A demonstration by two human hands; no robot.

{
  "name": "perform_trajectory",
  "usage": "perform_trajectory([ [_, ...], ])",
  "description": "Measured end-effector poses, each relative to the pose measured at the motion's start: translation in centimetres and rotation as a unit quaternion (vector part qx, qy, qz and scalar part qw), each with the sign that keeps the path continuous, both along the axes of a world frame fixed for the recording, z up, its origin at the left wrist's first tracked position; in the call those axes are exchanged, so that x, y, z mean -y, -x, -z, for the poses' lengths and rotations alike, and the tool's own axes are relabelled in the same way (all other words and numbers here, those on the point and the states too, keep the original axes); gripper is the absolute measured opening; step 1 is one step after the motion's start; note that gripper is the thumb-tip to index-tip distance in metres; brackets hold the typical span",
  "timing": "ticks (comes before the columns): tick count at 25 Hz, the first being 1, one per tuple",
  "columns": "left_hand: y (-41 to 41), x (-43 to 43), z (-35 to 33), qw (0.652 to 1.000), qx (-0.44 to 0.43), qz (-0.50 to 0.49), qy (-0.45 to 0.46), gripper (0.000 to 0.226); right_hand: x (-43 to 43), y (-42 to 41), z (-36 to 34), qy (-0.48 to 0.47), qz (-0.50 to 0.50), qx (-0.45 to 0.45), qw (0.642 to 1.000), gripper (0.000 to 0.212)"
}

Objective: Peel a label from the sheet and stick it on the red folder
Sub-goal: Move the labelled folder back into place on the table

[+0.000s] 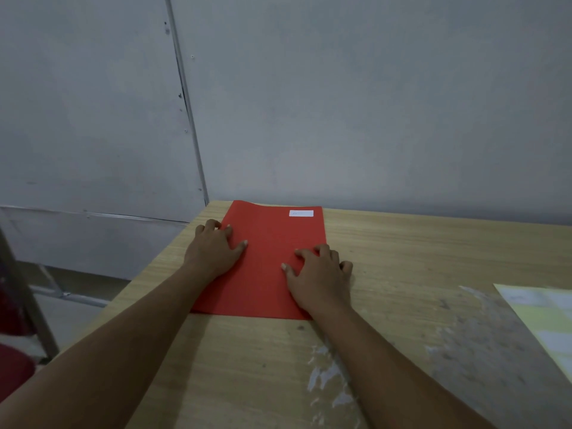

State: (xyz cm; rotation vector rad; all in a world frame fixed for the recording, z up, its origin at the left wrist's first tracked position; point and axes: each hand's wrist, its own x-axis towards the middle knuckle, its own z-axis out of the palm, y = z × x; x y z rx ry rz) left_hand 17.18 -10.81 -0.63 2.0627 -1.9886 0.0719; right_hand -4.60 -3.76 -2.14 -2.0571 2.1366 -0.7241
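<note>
The red folder [266, 261] lies flat on the wooden table [418, 261], its far edge near the wall. A small white label [301, 213] is stuck on its far right corner. My left hand [213, 247] rests palm down on the folder's left edge, fingers spread. On the folder's right edge my right hand [318, 275] presses down, fingers spread, holding nothing. The label sheet [544, 320], pale yellow with white labels, lies at the table's right edge, partly cut off by the frame.
A grey wall stands right behind the table's far edge. The table's left edge drops to the floor, where a metal frame [65, 294] and a dark red object [14, 363] show. Whitish smears [328, 376] mark the tabletop near me.
</note>
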Motion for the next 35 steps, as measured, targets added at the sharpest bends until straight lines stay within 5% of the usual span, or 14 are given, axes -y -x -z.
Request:
perform_trajectory([
  [35, -0.19, 0.27, 0.10, 1.000, -0.021, 0.007, 0.003, 0.070, 0.25, 0.14, 0.43, 0.008, 0.017, 0.022, 1.000, 0.057],
])
